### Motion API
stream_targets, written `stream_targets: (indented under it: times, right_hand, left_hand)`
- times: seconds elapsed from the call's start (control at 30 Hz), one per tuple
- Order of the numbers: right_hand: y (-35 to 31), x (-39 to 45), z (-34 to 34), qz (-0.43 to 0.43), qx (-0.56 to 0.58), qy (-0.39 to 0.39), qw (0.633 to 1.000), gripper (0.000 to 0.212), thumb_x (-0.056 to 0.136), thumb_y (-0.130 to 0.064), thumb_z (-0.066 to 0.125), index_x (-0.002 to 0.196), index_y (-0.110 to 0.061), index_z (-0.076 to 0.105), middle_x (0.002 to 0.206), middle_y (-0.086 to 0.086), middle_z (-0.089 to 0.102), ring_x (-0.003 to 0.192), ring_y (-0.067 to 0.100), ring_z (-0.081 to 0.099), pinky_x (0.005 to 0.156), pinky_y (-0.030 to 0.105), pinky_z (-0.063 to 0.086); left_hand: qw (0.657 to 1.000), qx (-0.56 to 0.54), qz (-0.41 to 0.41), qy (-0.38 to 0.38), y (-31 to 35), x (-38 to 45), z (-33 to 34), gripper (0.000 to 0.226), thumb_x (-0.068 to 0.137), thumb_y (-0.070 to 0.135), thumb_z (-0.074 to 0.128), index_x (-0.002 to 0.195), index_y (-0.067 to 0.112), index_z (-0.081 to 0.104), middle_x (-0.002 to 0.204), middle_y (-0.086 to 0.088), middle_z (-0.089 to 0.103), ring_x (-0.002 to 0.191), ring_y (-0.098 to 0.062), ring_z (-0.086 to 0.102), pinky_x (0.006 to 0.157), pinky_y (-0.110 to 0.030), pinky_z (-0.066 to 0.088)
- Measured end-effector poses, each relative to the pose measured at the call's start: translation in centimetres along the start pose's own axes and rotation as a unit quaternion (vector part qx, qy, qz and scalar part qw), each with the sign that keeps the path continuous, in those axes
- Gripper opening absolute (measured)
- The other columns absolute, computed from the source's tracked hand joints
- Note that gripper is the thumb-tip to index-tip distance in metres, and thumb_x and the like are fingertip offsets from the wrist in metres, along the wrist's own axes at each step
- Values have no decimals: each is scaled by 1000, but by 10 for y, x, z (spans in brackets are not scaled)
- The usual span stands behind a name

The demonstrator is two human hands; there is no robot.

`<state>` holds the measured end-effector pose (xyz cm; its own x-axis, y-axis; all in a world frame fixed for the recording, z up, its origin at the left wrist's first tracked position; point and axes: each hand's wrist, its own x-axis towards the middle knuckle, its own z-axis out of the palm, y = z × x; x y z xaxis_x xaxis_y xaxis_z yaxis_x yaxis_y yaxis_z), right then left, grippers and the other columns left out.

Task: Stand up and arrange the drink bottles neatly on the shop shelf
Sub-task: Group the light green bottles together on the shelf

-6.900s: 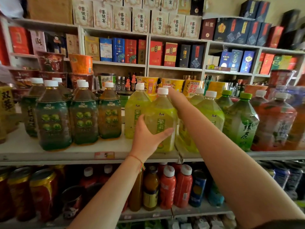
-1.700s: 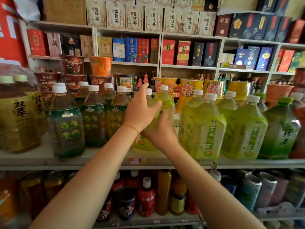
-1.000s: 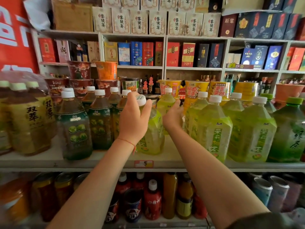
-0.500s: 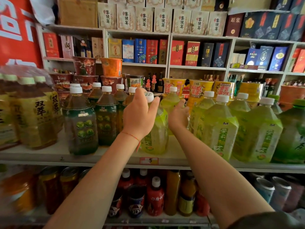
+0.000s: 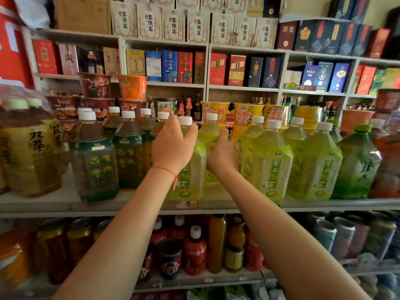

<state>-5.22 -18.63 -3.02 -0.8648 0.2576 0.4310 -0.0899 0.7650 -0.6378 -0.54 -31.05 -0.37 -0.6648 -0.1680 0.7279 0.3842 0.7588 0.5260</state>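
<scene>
A front yellow-green tea bottle (image 5: 191, 176) with a white cap stands upright near the shelf edge (image 5: 129, 205), above the price tag "5". My left hand (image 5: 171, 148) grips its shoulder just below the cap. Behind it stands a second yellow-green bottle (image 5: 208, 133); my right hand (image 5: 223, 155) holds its right side, thumb up, with the fingers hidden behind it. Dark green tea bottles (image 5: 95, 161) stand in rows to the left. More yellow-green bottles (image 5: 270, 165) stand to the right.
Shrink-wrapped amber bottles (image 5: 28, 148) fill the shelf's far left; a green-capped bottle (image 5: 357, 165) and reddish bottles stand at the far right. Instant-noodle cups (image 5: 246, 118) sit behind the bottles. Boxed goods line the wall shelves. Small bottles and cans (image 5: 194, 250) fill the shelf below.
The front yellow-green bottle leaned to the left a second ago and now stands upright under my left hand. My right hand has stayed on the rear bottle.
</scene>
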Motion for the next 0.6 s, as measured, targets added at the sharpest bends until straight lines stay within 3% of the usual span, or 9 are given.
stream_targets:
  times: [0.13, 0.23, 0.33, 0.47, 0.6]
  right_hand:
    - [2, -7, -6, -2, -14, 6, 1000, 100, 81, -49, 74, 154, -19, 12, 144, 20, 36, 128, 40, 43, 96, 48, 45]
    - [2, -9, -7, -6, -7, 4, 1000, 102, 82, -51, 73, 155, -19, 10, 146, 20, 34, 131, 40, 41, 100, 47, 43]
    - [3, -9, -7, -10, -13, 4, 1000, 101, 83, -50, 71, 156, -19, 8, 149, 21, 30, 134, 40, 38, 105, 49, 40]
    - [6, -11, -8, -2, -6, -30, 1000, 102, 88, -40, 71, 158, -26, -2, 158, 19, 17, 143, 40, 28, 110, 51, 36]
    - [11, -22, -12, 8, 129, -39, 991, 71, 104, -40, 44, 159, -32, 0, 164, 14, 12, 149, 33, 20, 115, 51, 27]
  left_hand:
    - [994, -107, 9, 20, -15, -12, 6, 35, 99, 48, 54, 109, 15, 58, 98, 1, 62, 90, -19, 59, 65, -23, 40]
    - [987, -158, 3, 31, -22, -21, 9, 47, 94, 54, 55, 120, 15, 60, 110, 1, 65, 105, -19, 60, 85, -31, 48]
    - [977, -209, -19, 48, -25, -35, 13, 60, 87, 63, 50, 127, 19, 58, 121, 4, 63, 116, -15, 57, 100, -36, 47]
    - [964, -258, -44, 53, -27, -45, 17, 63, 82, 63, 55, 133, 24, 54, 128, 7, 59, 123, -14, 52, 107, -42, 45]
    - [963, -263, -46, 39, -25, -45, 17, 69, 77, 61, 61, 134, 22, 53, 129, 5, 57, 124, -17, 52, 106, -45, 46]
